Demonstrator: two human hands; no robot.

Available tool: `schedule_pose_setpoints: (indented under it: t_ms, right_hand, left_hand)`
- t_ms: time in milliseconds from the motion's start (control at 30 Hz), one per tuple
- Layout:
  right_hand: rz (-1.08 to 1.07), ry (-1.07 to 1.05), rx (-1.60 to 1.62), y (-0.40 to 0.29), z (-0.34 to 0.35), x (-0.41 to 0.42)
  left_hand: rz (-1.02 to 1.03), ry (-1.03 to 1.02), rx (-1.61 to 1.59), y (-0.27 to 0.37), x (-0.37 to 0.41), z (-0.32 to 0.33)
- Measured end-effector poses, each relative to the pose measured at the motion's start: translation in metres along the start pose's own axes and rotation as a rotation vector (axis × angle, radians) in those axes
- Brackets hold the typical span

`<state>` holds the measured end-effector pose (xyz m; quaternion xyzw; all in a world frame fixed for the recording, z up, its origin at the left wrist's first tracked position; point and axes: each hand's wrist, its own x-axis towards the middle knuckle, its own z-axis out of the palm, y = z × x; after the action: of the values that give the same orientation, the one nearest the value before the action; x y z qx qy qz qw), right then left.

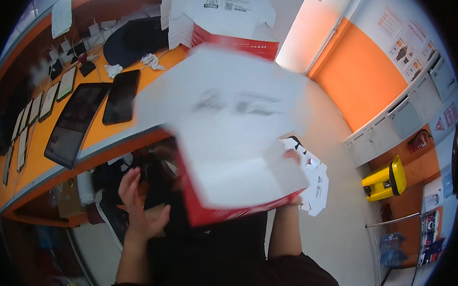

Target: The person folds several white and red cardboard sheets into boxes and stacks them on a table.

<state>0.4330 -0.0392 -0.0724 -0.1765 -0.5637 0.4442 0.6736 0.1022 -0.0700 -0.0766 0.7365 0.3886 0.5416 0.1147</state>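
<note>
An assembled red-and-white cardboard takeaway box (229, 143), its lid flap raised and its white inside facing up, is held before me. My right hand (294, 176) grips the box at its right wall, thumb over the rim and fingers outside. To the left of the box, my left hand (144, 204) is raised with fingers apart and nothing in it. Motion blurs the box and its printed lid. Farther off stands a stack of similar boxes (233, 45), nested with their lids up.
On the orange table (89, 137) lie a tablet (76, 125), a large black phone (121, 96) and several smaller phones on cables. A black cap (135, 41) and crumpled tissues (152, 61) sit behind. Flat white cardboard (313, 181) is low at right, beyond it a yellow pedal bin (384, 180).
</note>
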Motion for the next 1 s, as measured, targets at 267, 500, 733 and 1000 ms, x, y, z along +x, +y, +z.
schedule_pose_setpoints:
  t_ms: [267,500,733,1000]
  right_hand:
    - [-0.144,0.613,0.066,-0.043,-0.003,0.011]
    - [-0.169,0.670,0.076,-0.051,-0.027,-0.002]
    - [-0.148,0.656,0.034,-0.050,-0.040,0.006]
    - [-0.103,0.654,0.092,-0.018,-0.037,0.026]
  left_hand:
    - [0.252,0.031,-0.018,-0.011,0.237,0.046]
    - [0.490,0.158,-0.005,-0.059,0.308,0.125]
    - [0.395,0.281,-0.097,-0.073,0.298,0.156]
    - [0.430,0.280,-0.136,-0.077,0.294,0.157]
